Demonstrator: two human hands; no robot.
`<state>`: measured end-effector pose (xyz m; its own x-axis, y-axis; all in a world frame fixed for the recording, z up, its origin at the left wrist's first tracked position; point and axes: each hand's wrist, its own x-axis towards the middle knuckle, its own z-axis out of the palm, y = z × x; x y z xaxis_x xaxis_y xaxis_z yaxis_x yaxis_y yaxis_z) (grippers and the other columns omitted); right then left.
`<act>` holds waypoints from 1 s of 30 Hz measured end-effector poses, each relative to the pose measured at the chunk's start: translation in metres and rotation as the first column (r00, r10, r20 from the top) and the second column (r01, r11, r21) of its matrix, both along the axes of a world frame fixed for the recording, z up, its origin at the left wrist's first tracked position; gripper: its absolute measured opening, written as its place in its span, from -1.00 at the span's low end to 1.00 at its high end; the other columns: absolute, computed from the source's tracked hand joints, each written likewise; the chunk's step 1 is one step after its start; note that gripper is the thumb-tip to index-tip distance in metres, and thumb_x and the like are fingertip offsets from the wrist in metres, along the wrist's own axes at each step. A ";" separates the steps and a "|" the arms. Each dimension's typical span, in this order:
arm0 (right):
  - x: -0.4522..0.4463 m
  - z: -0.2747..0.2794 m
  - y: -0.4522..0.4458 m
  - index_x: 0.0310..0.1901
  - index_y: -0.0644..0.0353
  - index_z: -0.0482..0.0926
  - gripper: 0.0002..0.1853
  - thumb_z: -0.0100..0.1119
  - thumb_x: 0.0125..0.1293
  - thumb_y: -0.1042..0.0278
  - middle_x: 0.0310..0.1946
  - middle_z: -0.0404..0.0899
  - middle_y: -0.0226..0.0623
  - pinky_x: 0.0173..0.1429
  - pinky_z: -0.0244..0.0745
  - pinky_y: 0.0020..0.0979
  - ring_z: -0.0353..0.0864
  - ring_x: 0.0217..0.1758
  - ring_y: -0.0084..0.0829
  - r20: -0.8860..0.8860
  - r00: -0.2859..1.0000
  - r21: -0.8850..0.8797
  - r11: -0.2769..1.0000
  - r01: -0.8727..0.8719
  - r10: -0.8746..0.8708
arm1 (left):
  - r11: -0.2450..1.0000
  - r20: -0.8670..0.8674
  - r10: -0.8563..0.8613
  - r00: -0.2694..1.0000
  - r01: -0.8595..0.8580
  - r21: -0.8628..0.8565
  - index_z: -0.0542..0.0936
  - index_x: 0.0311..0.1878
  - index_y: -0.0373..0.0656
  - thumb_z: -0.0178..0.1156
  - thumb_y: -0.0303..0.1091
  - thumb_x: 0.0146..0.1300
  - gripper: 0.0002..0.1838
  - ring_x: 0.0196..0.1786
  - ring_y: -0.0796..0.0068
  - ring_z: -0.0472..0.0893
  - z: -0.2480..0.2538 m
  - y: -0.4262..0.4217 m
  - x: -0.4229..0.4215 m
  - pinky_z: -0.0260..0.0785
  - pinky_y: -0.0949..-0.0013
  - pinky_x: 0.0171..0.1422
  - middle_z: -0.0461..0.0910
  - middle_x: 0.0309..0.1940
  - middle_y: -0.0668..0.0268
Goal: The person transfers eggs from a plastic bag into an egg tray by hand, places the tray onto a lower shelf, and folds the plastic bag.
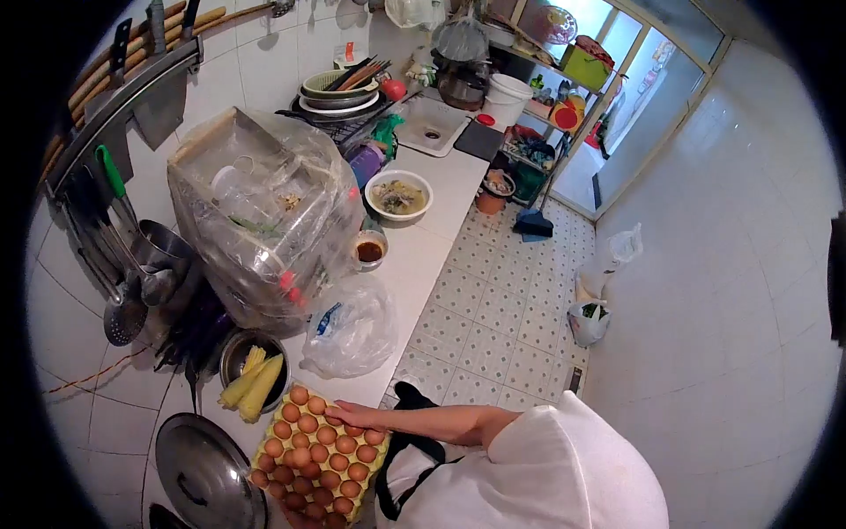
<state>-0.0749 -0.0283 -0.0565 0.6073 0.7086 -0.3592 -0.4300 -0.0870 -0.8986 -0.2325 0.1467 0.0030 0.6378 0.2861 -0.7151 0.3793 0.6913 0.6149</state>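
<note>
A yellow egg tray (pixel 385 450) filled with brown eggs is at the near end of the counter, in front of my body. My right hand (pixel 354 415) grips its upper edge, fingers lying over the rim beside the eggs. At the lower edge of the view, a small part of my left hand (pixel 298 518) shows against the tray's near corner; most of it is cut off. Beyond the tray, a metal bowl (pixel 233 360) holds several yellow corn cobs (pixel 261 388). To the left lies a round metal lid (pixel 207 476) with a dark handle.
A clear plastic bag (pixel 352 326) lies on the white counter (pixel 421 264), near a small bowl of dark sauce (pixel 370 250) and a white bowl of food (pixel 398 197). A plastic-covered rack (pixel 264 220) stands by the wall. Ladles (pixel 159 284) and knives hang left; a sink (pixel 432 132) is farther back.
</note>
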 end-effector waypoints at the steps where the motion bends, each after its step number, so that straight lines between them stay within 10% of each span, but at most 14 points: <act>1: -0.002 0.001 0.001 -0.14 0.11 0.32 -0.44 -0.14 0.30 -0.33 -0.34 0.26 -0.56 -0.32 0.15 -0.64 0.16 -0.35 -0.68 -0.003 1.000 0.003 1.000 0.003 -0.003 | 1.000 -0.002 -0.002 1.000 0.002 0.001 0.26 0.32 -0.23 0.07 0.03 0.28 -0.32 0.23 0.30 0.39 0.000 0.000 0.000 0.23 0.21 0.31 0.35 0.23 0.20; 16: -0.004 -0.013 0.010 -0.45 0.02 0.33 -0.48 -0.17 0.31 -0.31 -0.49 0.26 -0.59 -0.43 0.10 -0.58 0.15 -0.46 -0.69 0.048 0.994 -0.125 0.987 0.102 -0.096 | 1.000 0.001 0.016 1.000 -0.016 0.015 0.26 0.32 -0.25 0.12 0.02 0.25 -0.30 0.22 0.29 0.40 0.002 0.006 -0.019 0.24 0.21 0.29 0.36 0.22 0.18; 18: 0.008 -0.018 0.004 -0.03 0.22 0.42 -0.36 -0.14 0.31 -0.31 -0.17 0.44 -0.41 -0.01 0.36 -0.49 0.35 -0.13 -0.56 -0.028 0.974 -0.107 0.968 -0.226 0.224 | 1.000 0.002 0.024 1.000 -0.024 0.015 0.26 0.32 -0.25 0.12 0.02 0.25 -0.30 0.22 0.29 0.40 0.002 0.007 -0.022 0.24 0.21 0.29 0.36 0.22 0.18; 30: 0.002 -0.025 0.013 0.00 0.25 0.43 -0.32 -0.21 0.31 -0.33 -0.18 0.43 -0.41 0.01 0.28 -0.48 0.33 -0.12 -0.53 0.000 0.995 -0.217 0.972 -0.094 0.096 | 0.998 0.017 0.053 0.998 -0.053 0.027 0.26 0.32 -0.27 0.16 0.02 0.23 -0.28 0.21 0.28 0.41 0.003 0.015 -0.049 0.25 0.21 0.27 0.37 0.22 0.17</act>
